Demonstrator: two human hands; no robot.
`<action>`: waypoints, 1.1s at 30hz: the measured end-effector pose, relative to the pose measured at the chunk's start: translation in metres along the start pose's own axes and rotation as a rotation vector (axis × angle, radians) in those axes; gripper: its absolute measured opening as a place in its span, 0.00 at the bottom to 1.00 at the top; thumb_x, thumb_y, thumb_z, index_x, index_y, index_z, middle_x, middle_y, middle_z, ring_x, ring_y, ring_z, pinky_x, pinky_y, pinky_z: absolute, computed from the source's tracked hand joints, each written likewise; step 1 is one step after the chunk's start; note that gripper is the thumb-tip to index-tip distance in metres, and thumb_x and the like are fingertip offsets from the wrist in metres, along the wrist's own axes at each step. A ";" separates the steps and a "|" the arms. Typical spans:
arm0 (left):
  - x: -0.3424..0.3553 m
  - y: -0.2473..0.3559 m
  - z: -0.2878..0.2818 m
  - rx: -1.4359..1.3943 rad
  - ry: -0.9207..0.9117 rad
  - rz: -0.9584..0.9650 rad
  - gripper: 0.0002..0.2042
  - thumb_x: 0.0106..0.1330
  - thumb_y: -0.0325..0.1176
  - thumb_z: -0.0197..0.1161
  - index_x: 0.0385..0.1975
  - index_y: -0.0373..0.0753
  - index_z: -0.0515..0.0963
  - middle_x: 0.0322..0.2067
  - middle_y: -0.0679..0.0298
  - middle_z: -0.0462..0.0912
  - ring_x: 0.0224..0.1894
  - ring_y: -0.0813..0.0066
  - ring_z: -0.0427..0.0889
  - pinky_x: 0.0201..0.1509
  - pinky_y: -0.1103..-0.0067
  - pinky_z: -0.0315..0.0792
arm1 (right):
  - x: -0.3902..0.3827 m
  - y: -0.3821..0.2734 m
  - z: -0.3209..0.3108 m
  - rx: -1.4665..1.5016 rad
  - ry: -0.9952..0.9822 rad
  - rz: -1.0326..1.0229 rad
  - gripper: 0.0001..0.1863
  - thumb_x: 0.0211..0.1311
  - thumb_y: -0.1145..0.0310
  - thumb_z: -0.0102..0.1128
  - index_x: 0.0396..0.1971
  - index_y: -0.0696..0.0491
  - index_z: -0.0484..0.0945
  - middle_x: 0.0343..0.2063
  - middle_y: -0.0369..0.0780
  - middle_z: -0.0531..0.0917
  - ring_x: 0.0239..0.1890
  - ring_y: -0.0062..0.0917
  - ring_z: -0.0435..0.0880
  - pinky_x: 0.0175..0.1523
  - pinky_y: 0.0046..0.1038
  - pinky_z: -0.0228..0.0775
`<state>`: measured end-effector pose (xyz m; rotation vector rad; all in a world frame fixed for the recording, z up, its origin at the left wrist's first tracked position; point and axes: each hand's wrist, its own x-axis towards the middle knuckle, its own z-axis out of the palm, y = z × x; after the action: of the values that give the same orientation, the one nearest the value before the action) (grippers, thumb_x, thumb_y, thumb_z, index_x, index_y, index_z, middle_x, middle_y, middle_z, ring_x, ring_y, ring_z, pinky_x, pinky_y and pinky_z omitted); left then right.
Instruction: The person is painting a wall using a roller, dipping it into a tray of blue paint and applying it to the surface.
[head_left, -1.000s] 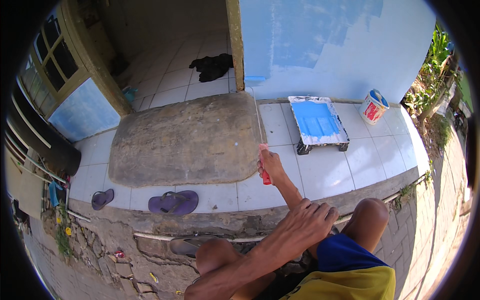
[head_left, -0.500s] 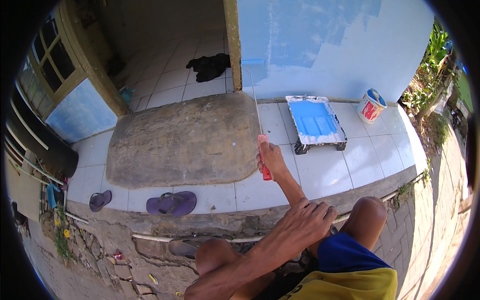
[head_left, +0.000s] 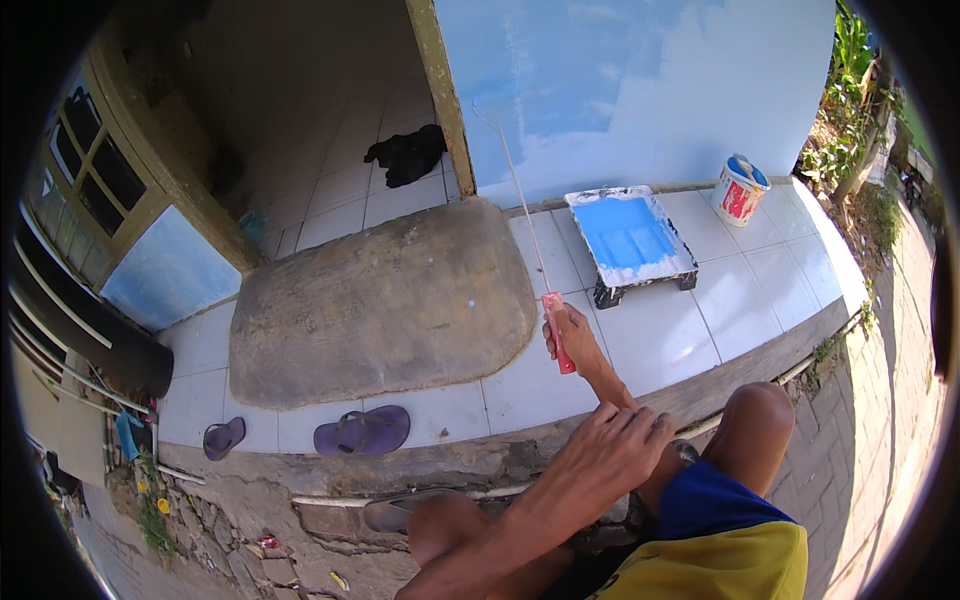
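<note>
Sandals (head_left: 388, 430), bucket (head_left: 741, 202) beside tray (head_left: 650, 272) — hands: right (head_left: 577, 335) round roller (head_left: 564, 358), left (head_left: 625, 438) over forearm (head_left: 606, 382) — grip unclear

Two hands (head_left: 625, 440) show, the right holding one roller (head_left: 553, 303). Beyond them: one tray (head_left: 680, 258), one bucket (head_left: 740, 203); leftward, two purple sandals (head_left: 384, 430).

Roller (head_left: 553, 305) before wall (head_left: 690, 100), slab (head_left: 385, 315) left of roller, tray (head_left: 657, 264) right, bucket (head_left: 739, 204) right of tray

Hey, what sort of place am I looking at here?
Probably the front porch of a house, outdoors: there's a door frame beside a blue wall, white floor tiles with a purple flip-flop at their edge, and leafy plants off to the right.
</note>
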<state>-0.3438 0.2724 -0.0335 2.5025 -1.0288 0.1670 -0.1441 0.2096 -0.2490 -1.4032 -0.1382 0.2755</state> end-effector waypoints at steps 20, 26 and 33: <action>0.013 -0.004 0.024 -0.014 -0.079 -0.019 0.16 0.72 0.32 0.54 0.56 0.33 0.70 0.39 0.59 0.76 0.44 0.67 0.78 0.51 0.72 0.69 | 0.093 -0.088 -0.027 -0.066 0.095 -0.235 0.30 0.74 0.39 0.39 0.31 0.55 0.71 0.14 0.33 0.68 0.10 0.15 0.65 0.13 0.23 0.56; 0.017 -0.004 0.025 -0.003 -0.121 -0.037 0.16 0.71 0.32 0.55 0.55 0.34 0.71 0.40 0.60 0.77 0.45 0.67 0.79 0.51 0.72 0.69 | 0.098 -0.074 -0.035 -0.098 0.113 -0.178 0.30 0.74 0.40 0.38 0.30 0.55 0.71 0.14 0.34 0.69 0.10 0.17 0.65 0.13 0.24 0.57; 0.022 -0.001 0.024 -0.005 -0.155 -0.037 0.16 0.69 0.29 0.55 0.55 0.34 0.70 0.39 0.60 0.76 0.45 0.68 0.79 0.52 0.72 0.70 | 0.087 -0.024 -0.055 -0.105 0.111 -0.084 0.31 0.74 0.39 0.37 0.27 0.55 0.70 0.13 0.35 0.68 0.10 0.18 0.65 0.13 0.25 0.56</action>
<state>-0.3280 0.2487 -0.0498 2.5604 -1.0396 -0.0422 -0.0443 0.1776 -0.2405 -1.5089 -0.1216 0.1216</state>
